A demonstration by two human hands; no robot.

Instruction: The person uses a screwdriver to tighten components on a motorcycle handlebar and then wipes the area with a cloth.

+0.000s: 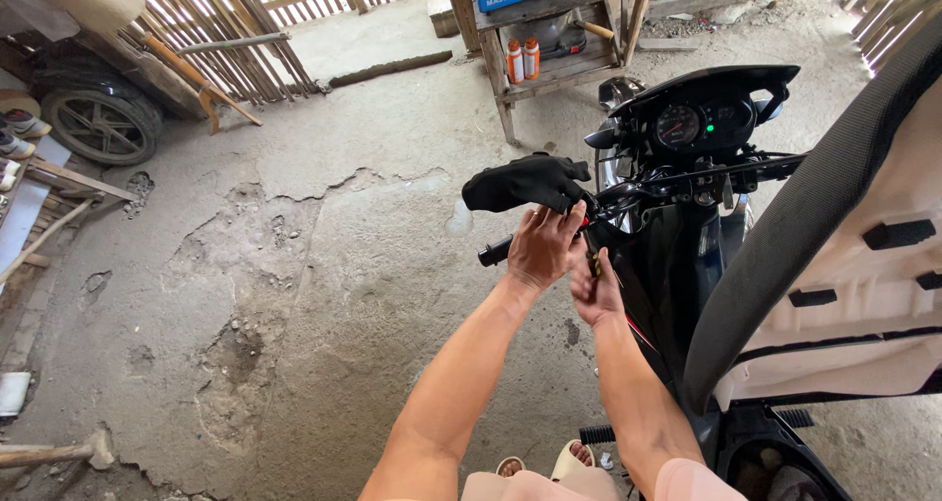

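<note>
Both hands [545, 246] [595, 290] close together, fingers curled

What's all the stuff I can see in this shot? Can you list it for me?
motorbike: one, black, right of centre
glove: one, black, over the handlebar end
seat: one, black with a white underside, raised, far right
bottles: two, orange and white, on the wooden stand
wooden stand: one, brown, top centre
wheel: one, black, far left
floor: cracked grey concrete
left hand: on the handlebar grip
right hand: below the grip, holds a small tool
</note>
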